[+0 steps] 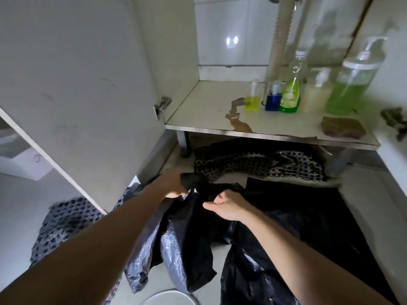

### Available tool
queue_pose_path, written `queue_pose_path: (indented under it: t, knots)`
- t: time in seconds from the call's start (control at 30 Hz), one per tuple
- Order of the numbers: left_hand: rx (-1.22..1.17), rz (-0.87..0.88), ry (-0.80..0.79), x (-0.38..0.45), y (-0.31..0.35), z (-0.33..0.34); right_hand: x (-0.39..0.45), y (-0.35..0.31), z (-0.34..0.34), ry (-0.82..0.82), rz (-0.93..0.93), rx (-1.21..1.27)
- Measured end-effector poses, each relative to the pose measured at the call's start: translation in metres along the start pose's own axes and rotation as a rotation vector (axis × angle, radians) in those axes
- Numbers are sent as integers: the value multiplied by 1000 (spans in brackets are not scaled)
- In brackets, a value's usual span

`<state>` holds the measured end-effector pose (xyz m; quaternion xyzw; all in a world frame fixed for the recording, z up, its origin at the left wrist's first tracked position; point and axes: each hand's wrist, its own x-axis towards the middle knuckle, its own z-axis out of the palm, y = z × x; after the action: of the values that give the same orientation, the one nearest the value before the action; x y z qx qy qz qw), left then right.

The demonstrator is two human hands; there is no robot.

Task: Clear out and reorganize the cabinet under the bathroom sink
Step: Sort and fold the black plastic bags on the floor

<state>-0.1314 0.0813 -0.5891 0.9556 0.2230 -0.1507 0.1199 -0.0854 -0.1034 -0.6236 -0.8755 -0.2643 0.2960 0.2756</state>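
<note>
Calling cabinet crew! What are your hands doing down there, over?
Left hand and right hand both gripping black plastic bag on floor. Five bottles and sponge on cabinet shelf. Patterned cloth below shelf.

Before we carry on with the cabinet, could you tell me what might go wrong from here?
1. Both hands, left hand and right hand, grip the black plastic bag; thin film may tear.
2. The bottles, such as the green pump bottle, stand packed together, so reaching in could topple them.
3. The cabinet floor is stained and peeling.
</note>
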Motion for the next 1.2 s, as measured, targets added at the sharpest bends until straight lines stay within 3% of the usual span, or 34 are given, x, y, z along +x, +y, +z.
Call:
queue_pose_path:
  t: [0.1, 0.2, 0.43, 0.57, 0.67, 0.87, 1.0, 1.1, 1.2]
  knots:
    - [9, -39, -180, 5, -27, 14, 15, -6, 42, -6, 86, 112]
    - [40, -13, -188, 10, -34, 18, 24, -10, 65, 0, 121, 184]
    - [173, 17, 15, 11, -18, -1, 37, -16, 65, 167, -1, 78]
    - [125, -36, 336, 3, -5, -43, 32, -26, 7, 461, -125, 254]
    - [11, -20, 406, -4, 11, -72, 20, -36, -51, 645, -236, 268]
    - [-245, 68, 244, -20, 44, -99, -6, -46, -126, 777, -342, 366]
    - [-682, 154, -18, -37, 70, -102, -15, -34, -164, 1019, -243, 626]
    - [-651, 226, -105, -41, 82, -93, -19, -14, -186, 1062, -95, 829]
    - [-543, 259, 16, -24, 90, -72, -26, 7, -201, 920, 82, 774]
